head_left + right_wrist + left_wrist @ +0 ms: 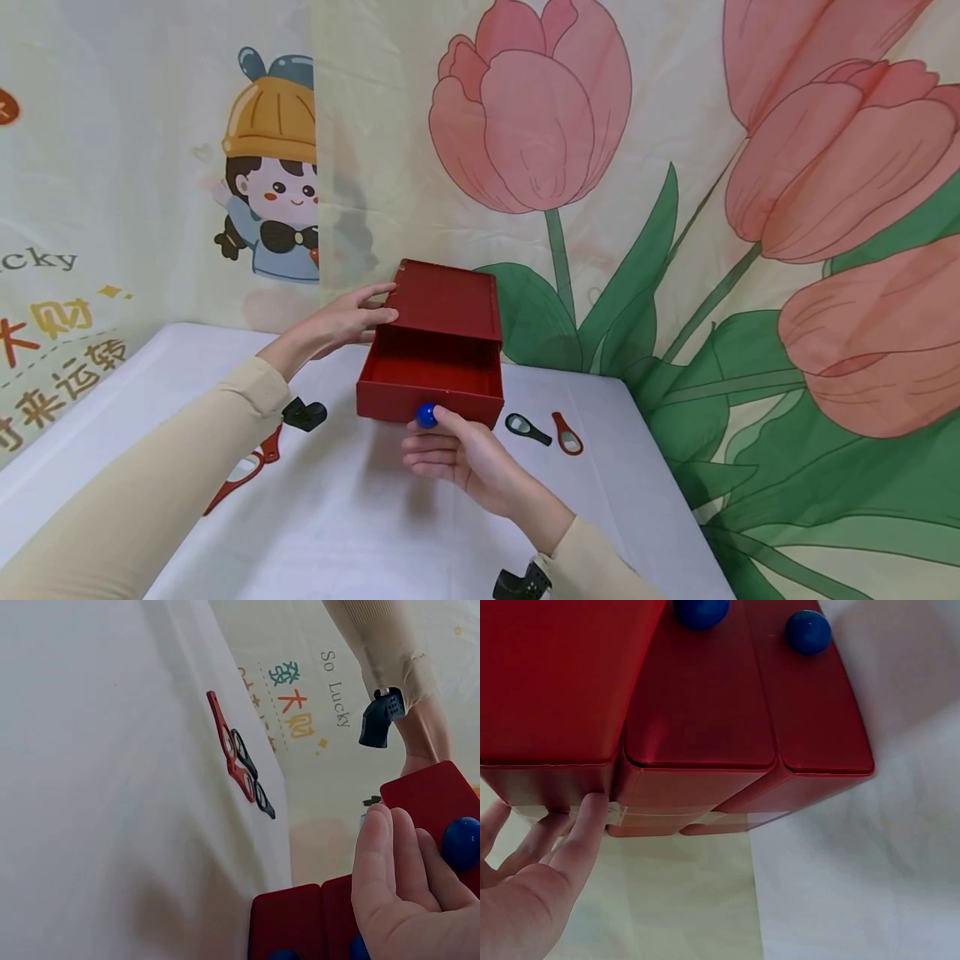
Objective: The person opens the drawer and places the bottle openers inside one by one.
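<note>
A red drawer box (447, 298) stands on the white table, its top drawer (427, 402) pulled out toward me. Nothing shows on the visible part of the drawer floor. My right hand (476, 467) holds the blue round knob (426, 415) of that drawer, with the thumb against it and the other fingers stretched out below. In the right wrist view, those fingers (409, 862) lie beside the knob (461, 844). Against the box's left side rests my left hand (345, 321); the left wrist view shows its fingertips (592, 806) touching there. Two lower drawers (697, 705) sit closed.
Right of the box lie a black magnifying glass (527, 428) and a red one (567, 434). Red-framed magnifying glasses (247, 469) lie partly behind the left forearm; the right wrist view shows black ones (244, 754) among them. A printed cloth (375, 167) hangs behind.
</note>
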Demonstrator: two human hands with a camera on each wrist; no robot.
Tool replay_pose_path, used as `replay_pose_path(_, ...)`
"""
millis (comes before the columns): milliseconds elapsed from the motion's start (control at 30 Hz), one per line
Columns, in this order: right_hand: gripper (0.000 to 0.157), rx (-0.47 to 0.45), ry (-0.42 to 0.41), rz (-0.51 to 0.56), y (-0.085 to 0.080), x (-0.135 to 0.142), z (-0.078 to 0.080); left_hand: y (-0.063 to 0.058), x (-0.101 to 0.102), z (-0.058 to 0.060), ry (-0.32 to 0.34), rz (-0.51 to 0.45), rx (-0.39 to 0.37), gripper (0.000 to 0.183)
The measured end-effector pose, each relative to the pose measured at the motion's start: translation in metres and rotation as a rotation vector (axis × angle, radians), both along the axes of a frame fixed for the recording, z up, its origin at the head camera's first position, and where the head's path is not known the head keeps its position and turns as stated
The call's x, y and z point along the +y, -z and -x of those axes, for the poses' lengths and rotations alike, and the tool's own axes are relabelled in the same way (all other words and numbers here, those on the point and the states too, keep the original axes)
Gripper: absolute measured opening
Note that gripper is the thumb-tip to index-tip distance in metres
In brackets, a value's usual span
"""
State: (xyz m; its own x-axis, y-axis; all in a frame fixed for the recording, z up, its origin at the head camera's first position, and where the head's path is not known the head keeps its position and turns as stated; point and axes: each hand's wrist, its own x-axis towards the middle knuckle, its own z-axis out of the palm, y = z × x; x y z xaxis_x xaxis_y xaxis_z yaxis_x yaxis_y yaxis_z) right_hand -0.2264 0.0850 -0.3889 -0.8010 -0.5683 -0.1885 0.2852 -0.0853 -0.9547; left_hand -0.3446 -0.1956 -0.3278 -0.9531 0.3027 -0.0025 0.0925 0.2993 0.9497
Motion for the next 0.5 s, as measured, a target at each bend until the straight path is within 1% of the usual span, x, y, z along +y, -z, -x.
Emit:
replay_pose_path(200,0.062,0.007,-0.031,-0.055,0.0,0.02,-0.002,-0.001,-0.001,-0.001,0.005,-0.007,-0.005,0.084)
replay_pose_path(367,0.062,0.039,-0.067,-0.123,-0.001,0.049,0.001,0.0,-0.001,0.0,0.01,-0.008,0.0,0.084)
replay_pose_path(500,0.059,0.07,-0.058,-0.167,-0.001,0.075,0.006,0.0,-0.001,0.0,0.01,-0.015,-0.008,0.084)
